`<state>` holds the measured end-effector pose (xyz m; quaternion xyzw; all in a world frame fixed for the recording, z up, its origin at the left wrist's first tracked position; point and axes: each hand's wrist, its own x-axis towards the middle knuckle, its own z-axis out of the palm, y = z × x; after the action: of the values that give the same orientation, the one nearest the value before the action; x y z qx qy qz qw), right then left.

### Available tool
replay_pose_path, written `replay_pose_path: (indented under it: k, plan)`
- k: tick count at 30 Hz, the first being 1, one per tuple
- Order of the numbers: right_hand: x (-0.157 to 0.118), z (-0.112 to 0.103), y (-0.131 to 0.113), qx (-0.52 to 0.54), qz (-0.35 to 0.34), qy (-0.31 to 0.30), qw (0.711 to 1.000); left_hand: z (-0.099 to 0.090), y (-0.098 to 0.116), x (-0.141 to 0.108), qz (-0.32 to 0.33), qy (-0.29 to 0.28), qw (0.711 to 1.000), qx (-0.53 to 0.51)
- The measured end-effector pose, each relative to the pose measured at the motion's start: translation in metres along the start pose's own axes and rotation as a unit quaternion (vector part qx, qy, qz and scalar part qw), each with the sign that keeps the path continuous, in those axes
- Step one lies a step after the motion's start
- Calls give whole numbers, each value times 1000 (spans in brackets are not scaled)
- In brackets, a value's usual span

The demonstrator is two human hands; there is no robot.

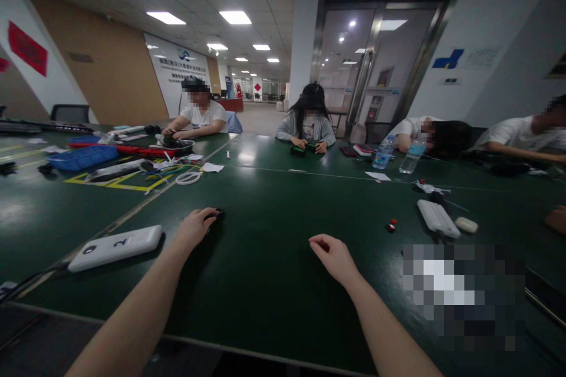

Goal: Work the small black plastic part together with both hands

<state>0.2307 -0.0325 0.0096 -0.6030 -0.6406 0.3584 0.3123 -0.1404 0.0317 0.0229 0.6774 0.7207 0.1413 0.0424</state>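
Note:
My left hand [197, 228] is at the left of centre on the green table [265, 283], its fingers closed on a small black object [217, 213] whose shape is mostly covered. To the right, my right hand [332, 252] hovers at or just above the tabletop with thumb and fingertips pressed together; anything between them is too small to tell. A white device marked "2" [117, 247] lies beside my left forearm.
Two bottles [383, 152] [413, 156], a white power bank [437, 218], a small red item [391, 225] and a white case [466, 224] are on the right. A blue basket [82, 157] and cables [188, 178] lie on the left. Several people sit across the table.

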Motion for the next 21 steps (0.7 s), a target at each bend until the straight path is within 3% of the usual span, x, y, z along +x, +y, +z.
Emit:
replay_pose_path:
  k: [5, 10, 15, 21]
  plan:
    - [2, 1, 4, 1, -6, 0, 1000, 4, -10, 2, 23, -1, 1000, -17]
    - [-1, 1, 2, 1, -6, 4, 1000, 5, -13, 1, 2, -4, 999, -50]
    - [-2, 0, -1, 3, -7, 5, 1000, 10, -19, 7, -73, 34, 994, -79]
    - [-1, 1, 0, 5, -3, 2, 1000, 12, -23, 13, -150, 37, 986, -64]
